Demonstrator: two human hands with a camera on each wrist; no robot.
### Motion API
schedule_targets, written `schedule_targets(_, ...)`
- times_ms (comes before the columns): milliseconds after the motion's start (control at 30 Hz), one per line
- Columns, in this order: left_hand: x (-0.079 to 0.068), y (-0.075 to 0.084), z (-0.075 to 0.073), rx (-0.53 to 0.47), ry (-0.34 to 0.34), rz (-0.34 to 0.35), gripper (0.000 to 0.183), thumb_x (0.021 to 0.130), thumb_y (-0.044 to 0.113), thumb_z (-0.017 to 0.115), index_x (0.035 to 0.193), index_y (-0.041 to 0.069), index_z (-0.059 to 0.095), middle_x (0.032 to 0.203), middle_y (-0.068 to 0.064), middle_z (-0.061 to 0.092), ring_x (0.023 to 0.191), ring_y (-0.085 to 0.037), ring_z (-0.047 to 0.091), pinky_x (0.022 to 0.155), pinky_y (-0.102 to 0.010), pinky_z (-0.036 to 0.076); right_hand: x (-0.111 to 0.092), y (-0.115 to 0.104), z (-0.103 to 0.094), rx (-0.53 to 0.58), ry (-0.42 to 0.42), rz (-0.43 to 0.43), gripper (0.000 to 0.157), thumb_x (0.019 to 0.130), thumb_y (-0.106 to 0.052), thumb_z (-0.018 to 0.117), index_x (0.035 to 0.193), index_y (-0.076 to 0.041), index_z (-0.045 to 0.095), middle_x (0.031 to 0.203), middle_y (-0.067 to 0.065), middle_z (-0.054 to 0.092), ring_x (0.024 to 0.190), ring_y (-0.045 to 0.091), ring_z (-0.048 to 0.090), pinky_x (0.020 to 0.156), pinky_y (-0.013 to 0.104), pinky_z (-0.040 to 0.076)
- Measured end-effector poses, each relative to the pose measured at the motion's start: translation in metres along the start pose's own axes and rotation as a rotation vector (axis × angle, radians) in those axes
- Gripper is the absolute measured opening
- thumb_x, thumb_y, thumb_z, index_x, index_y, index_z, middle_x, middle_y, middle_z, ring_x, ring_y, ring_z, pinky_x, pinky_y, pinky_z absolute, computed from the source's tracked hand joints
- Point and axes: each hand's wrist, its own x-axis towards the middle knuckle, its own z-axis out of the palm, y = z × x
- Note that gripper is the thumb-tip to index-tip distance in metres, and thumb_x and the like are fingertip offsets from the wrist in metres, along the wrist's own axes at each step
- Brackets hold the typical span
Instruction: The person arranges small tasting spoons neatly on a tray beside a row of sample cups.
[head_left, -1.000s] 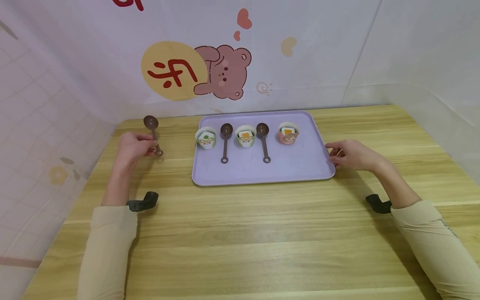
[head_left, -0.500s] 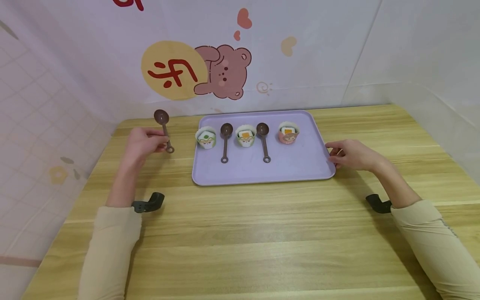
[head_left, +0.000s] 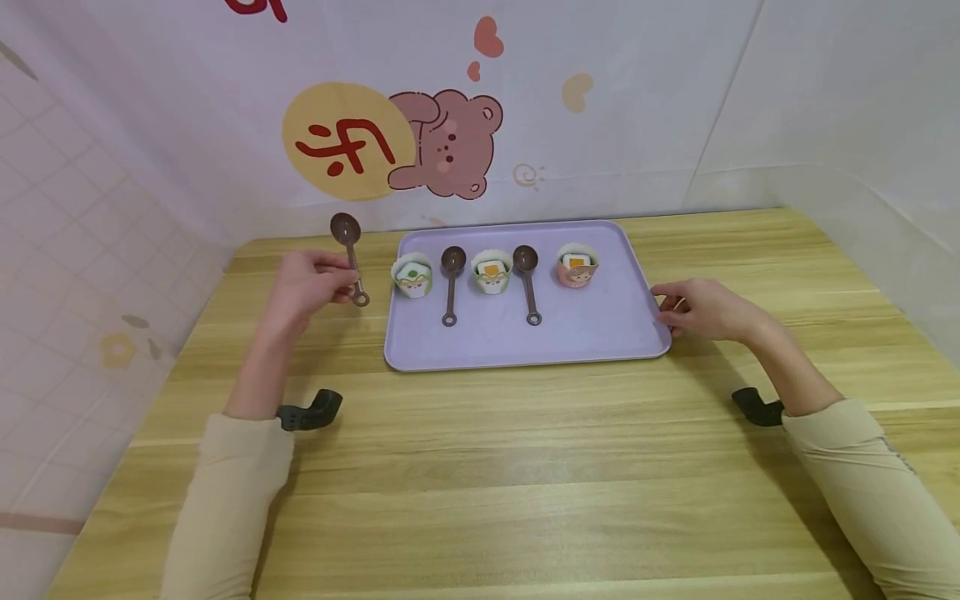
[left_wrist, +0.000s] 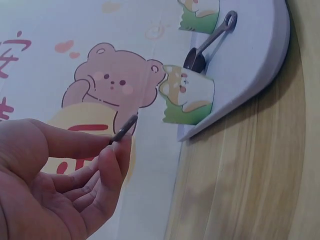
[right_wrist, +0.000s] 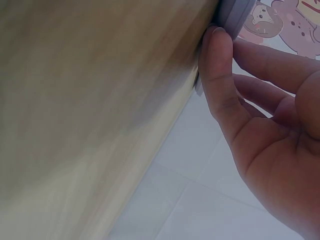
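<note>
My left hand [head_left: 311, 283] pinches a brown measuring spoon [head_left: 346, 229] by its handle, bowl end up, above the table left of the lilac tray [head_left: 480, 346]. In the left wrist view, part of the spoon's handle [left_wrist: 123, 129] shows between thumb and fingertips. My right hand [head_left: 705, 310] holds the tray's right rim with thumb and fingers. On the tray stand a green-and-white paper cupcake cup [head_left: 412, 282], a similar middle cup [head_left: 491, 279] and a pink cup [head_left: 577, 273]. Between them lie two more brown spoons, a left one [head_left: 452, 287] and a right one [head_left: 528, 287].
A wooden table [head_left: 510, 475] carries the tray near its back edge. Behind it hangs a pale wall sheet printed with a pink bear [head_left: 457, 146]. Each wrist wears a black mount, such as the left mount [head_left: 311, 411].
My left hand has moved right, toward the tray, and slightly up with the spoon. The right hand and the things on the tray have stayed in place.
</note>
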Motion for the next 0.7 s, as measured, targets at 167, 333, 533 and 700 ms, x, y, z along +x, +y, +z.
schedule_targets(167, -0.004, 0.005, 0.005, 0.012, -0.010, 0.003, 0.034, 0.098, 0.007, 0.064, 0.123, -0.015, 0.058, 0.098, -0.018, 0.067, 0.067, -0.006, 0.064, 0.068, -0.022, 0.058, 0.000, 0.000, 0.000, -0.006, 0.001, -0.001, 0.044, 0.095, 0.007, 0.061, 0.132, 0.025, 0.046, 0.098, 0.024, 0.067, 0.075, 0.025, 0.070, 0.067, 0.035, 0.060)
schedule_targets(333, -0.007, 0.010, 0.011, 0.028, -0.019, 0.009, 0.032, 0.098, 0.007, 0.064, 0.123, -0.013, 0.059, 0.105, -0.023, 0.066, 0.068, -0.008, 0.065, 0.069, -0.022, 0.058, 0.000, 0.000, -0.001, -0.014, 0.003, -0.004, 0.043, 0.095, 0.007, 0.062, 0.131, 0.024, 0.047, 0.097, 0.023, 0.067, 0.076, 0.027, 0.071, 0.068, 0.037, 0.060)
schedule_targets(533, -0.012, 0.018, 0.019, 0.024, -0.039, 0.028, 0.030, 0.098, 0.007, 0.064, 0.120, -0.012, 0.060, 0.104, -0.023, 0.066, 0.069, -0.010, 0.064, 0.068, -0.022, 0.058, 0.001, 0.001, 0.000, -0.021, 0.005, -0.009, 0.042, 0.095, 0.007, 0.063, 0.130, 0.024, 0.047, 0.096, 0.023, 0.068, 0.076, 0.027, 0.070, 0.068, 0.037, 0.060)
schedule_targets(700, -0.016, 0.024, 0.026, 0.023, -0.049, 0.043, 0.029, 0.097, 0.007, 0.064, 0.119, -0.012, 0.060, 0.104, -0.023, 0.066, 0.071, -0.013, 0.065, 0.068, -0.021, 0.058, 0.001, 0.001, 0.000, -0.018, 0.004, -0.012, 0.044, 0.095, 0.007, 0.063, 0.131, 0.025, 0.046, 0.097, 0.023, 0.068, 0.076, 0.027, 0.070, 0.067, 0.035, 0.060)
